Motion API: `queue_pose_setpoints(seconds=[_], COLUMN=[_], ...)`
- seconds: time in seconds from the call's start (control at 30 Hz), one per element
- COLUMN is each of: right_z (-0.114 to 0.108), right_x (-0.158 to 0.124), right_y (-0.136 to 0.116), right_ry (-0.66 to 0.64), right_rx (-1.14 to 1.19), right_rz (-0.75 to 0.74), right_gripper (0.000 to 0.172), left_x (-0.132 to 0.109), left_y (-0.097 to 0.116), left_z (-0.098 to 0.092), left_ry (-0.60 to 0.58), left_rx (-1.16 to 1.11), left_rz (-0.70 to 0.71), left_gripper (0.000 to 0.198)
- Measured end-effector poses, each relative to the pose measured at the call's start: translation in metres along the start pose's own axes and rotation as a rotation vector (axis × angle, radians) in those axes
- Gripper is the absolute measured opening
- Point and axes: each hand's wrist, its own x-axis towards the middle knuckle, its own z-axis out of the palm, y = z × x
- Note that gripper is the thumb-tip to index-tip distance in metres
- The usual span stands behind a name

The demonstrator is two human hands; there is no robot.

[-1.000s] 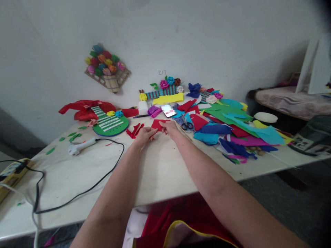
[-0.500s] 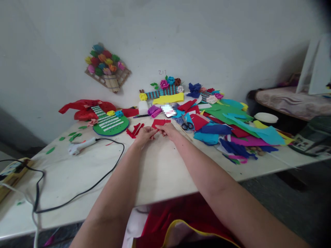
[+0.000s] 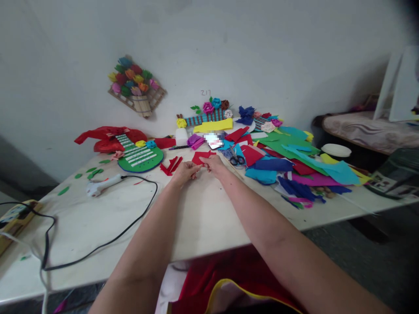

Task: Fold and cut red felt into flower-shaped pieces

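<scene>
Over the middle of the white table [image 3: 209, 218], my left hand [image 3: 186, 171] and my right hand [image 3: 212, 164] are close together with fingers pinched. Between them is a piece of red crepe paper [image 3: 200, 156], its far part showing beyond the fingertips. Both hands grip its near edge; the exact fold there is hidden by the fingers. Just left of my left hand lie narrow red paper strips [image 3: 171, 165]. To the right of my right hand rest dark-handled scissors [image 3: 237, 159]. A phone [image 3: 213, 140] with a blurred screen lies beyond the paper.
A glue gun [image 3: 103, 185] with a black cord lies at left, near green paper leaves [image 3: 64, 190] and a green guitar-shaped craft [image 3: 140, 155]. Colourful paper scraps [image 3: 275, 163] heap up at right. A power strip [image 3: 16, 222] sits at the left edge.
My hands have shifted very slightly at the red paper, and the gap between the fingertips is a little wider. Everything else on the table stays in place.
</scene>
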Motion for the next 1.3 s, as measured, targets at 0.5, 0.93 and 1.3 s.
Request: queue_pose_setpoints(seconds=[0.5, 0.93, 1.3], right_z=[-0.003, -0.003, 0.000], right_x=[0.005, -0.005, -0.003], right_y=[0.002, -0.002, -0.001], right_ry=[0.048, -0.148, -0.085], right_rx=[-0.062, 0.036, 0.025], right_rz=[-0.055, 0.050, 0.013], right_gripper=[0.024, 0.029, 0.029], left_x=[-0.005, -0.001, -0.002], left_y=[0.008, -0.001, 0.005], left_z=[-0.002, -0.002, -0.002], left_ry=[0.115, 0.024, -0.025], left_rx=[0.159, -0.061, -0.061], left_rz=[-0.076, 0.059, 0.093], left_gripper=[0.056, 0.034, 0.034])
